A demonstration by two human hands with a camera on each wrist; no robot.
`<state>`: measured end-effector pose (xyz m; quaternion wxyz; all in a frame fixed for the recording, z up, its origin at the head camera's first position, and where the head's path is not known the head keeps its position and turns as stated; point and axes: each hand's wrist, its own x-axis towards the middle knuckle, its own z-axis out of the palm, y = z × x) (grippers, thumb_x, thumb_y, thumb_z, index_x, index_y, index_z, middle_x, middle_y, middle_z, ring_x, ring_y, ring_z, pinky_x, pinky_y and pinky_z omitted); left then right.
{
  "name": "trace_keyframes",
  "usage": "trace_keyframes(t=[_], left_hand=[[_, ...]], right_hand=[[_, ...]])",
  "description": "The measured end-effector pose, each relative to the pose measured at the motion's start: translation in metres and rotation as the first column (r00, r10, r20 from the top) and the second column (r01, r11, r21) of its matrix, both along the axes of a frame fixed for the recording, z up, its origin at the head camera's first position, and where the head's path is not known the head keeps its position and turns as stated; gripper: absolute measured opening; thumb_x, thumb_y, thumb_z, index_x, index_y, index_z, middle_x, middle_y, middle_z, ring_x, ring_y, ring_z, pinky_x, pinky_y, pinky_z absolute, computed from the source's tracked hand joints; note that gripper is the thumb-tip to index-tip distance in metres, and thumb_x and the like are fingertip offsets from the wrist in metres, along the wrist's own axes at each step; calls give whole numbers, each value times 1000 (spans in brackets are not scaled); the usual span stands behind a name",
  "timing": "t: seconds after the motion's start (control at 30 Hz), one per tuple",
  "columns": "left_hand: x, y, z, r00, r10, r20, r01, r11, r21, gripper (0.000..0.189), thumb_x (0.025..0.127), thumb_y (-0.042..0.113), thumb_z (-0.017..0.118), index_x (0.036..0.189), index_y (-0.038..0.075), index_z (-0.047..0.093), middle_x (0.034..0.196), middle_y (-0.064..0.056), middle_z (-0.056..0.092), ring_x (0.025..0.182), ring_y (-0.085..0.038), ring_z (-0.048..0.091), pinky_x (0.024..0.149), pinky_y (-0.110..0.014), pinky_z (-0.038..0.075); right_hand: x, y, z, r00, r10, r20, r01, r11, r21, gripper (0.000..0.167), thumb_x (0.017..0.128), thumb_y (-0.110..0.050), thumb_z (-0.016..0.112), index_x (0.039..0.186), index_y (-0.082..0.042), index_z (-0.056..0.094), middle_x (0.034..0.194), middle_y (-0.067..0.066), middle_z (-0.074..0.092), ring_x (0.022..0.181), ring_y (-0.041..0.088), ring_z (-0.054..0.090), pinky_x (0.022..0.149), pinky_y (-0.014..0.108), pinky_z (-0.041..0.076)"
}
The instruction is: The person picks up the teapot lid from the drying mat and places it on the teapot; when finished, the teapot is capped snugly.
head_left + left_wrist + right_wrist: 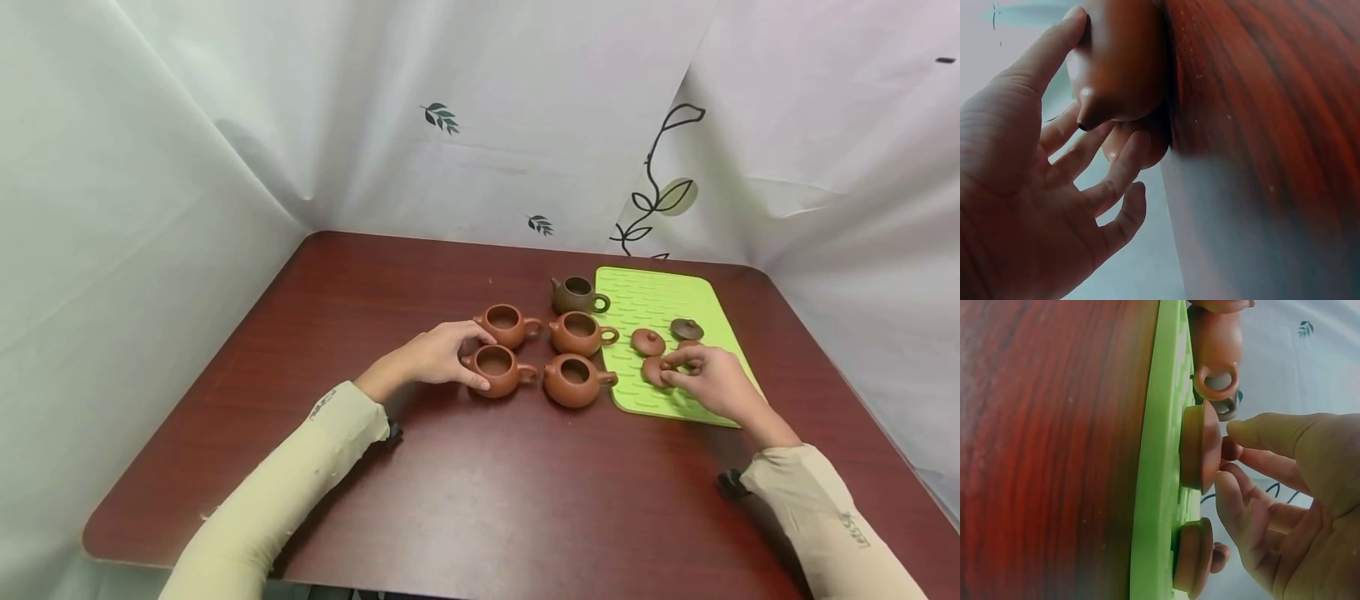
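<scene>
Near the middle of the table, my left hand (442, 354) grips a reddish-brown clay teapot (494, 372) without a lid, the thumb on its near side. In the left wrist view this teapot (1129, 56) shows its spout towards the palm; a second teapot (1141, 140) is behind it. Over a green mat (637, 400), my right hand (708, 379) pinches the knob of a reddish-brown teapot lid (1200, 447), which sits flat on the mat. Another lid (1194, 559) lies beside it. My right fingers partly hide the lids in the head view.
Other open reddish-brown teapots (576, 381) stand close together, handles to the right. A dark teapot (576, 297) is behind them. On the mat are a dark lid (687, 329) and a reddish lid (648, 342). White curtains (480, 167) enclose the table (487, 492).
</scene>
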<state>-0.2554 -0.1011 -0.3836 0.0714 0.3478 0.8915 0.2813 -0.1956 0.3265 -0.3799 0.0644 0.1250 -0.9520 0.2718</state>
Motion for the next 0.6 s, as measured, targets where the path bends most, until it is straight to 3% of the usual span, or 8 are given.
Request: trace_keyframes(t=[0.13,0.3,0.5,0.6], left_hand=[[0,-1,1,1000,12,24,-12,1000,3,67,72,47,87,128,19,62,127,1,61,111,-18,59,89,-41,48],[-1,0,3,1000,22,19,-22,999,-28,67,71,49,87,127,20,63,127,2,62,112,-17,59,89,-40,48],[1,5,7,998,68,13,-66,993,-95,67,68,52,88,125,24,64,124,5,63,113,-13,58,86,-44,49],[1,6,9,996,83,18,-81,990,-114,67,67,52,88,123,26,63,123,7,63,113,-13,58,85,-45,49]], right_hand=[[-2,-1,0,1000,-12,1,12,1000,-7,13,87,-6,74,99,-1,76,92,12,73,83,27,68,62,25,48],[-2,-4,-3,999,-33,-9,33,999,-28,13,86,-6,76,97,0,75,91,13,72,77,23,66,56,25,47],[-2,-4,-5,998,-54,-9,54,998,-26,12,88,-9,75,96,0,75,90,12,72,92,42,68,59,28,47],[-1,-4,-5,998,-64,-14,64,997,-31,12,88,-9,75,95,0,75,89,12,72,96,46,67,60,28,47]])
